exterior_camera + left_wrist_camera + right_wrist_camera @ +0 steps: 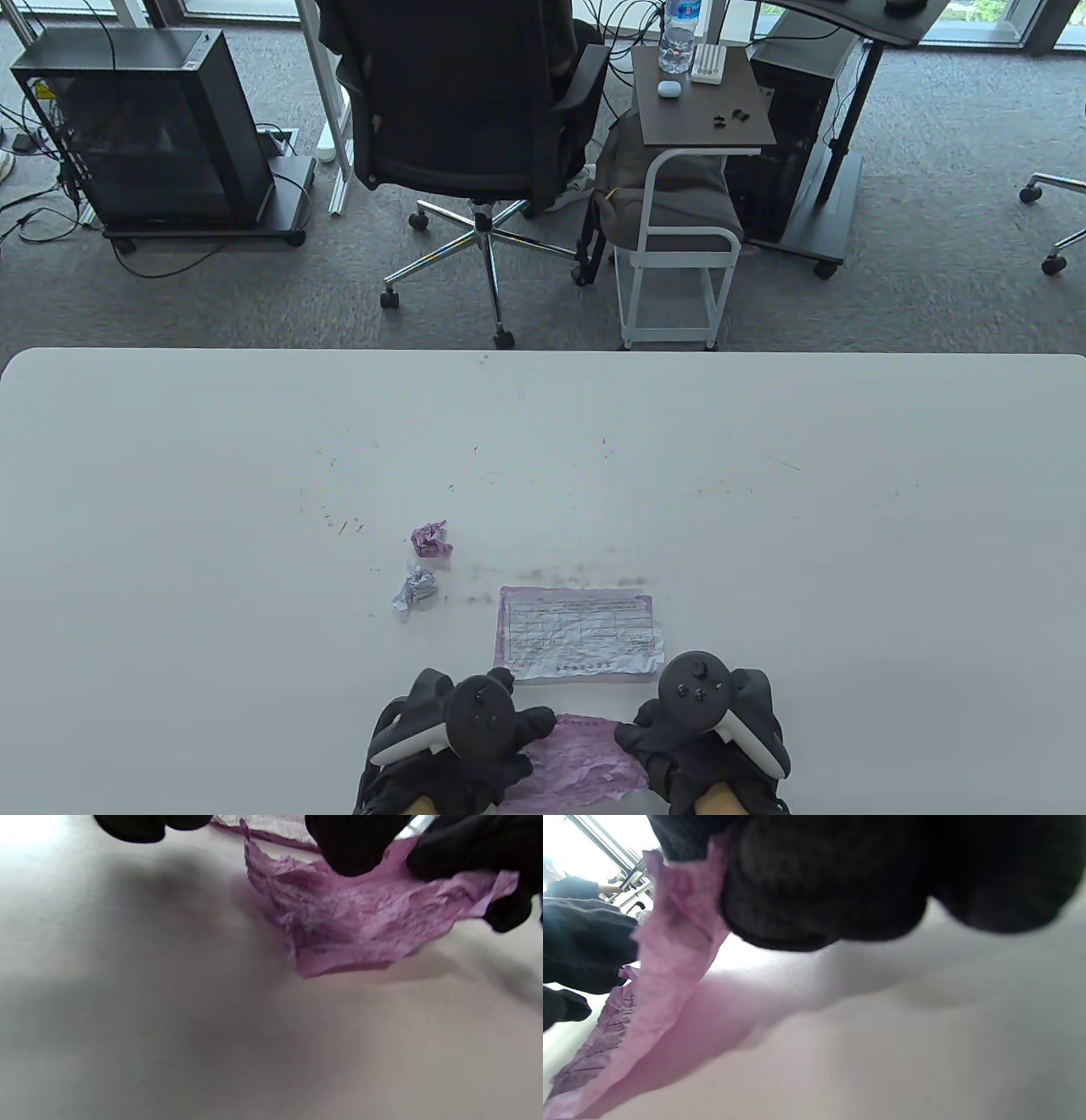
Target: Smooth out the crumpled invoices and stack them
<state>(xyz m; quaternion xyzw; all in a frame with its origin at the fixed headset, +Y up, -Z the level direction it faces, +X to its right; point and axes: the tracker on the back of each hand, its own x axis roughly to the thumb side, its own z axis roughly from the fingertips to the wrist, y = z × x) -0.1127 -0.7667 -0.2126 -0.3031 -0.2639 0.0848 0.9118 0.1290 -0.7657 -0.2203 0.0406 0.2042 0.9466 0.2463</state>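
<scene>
A wrinkled pink invoice (575,760) is stretched between my two hands at the table's near edge. My left hand (517,739) pinches its left side and my right hand (645,743) pinches its right side. In the left wrist view the pink invoice (360,916) hangs creased just above the table under my fingers (352,844). The right wrist view shows the pink invoice (666,955) pinched under my dark fingers (814,887). Just beyond lies a stack of flattened invoices (579,632), a white one on top. Farther left sit a pink crumpled ball (430,538) and a white crumpled ball (416,589).
The white table (764,509) has small scuff marks mid-surface. Beyond its far edge stand an office chair (475,110), a small white side table (691,170) and a computer case (153,127) on the carpet.
</scene>
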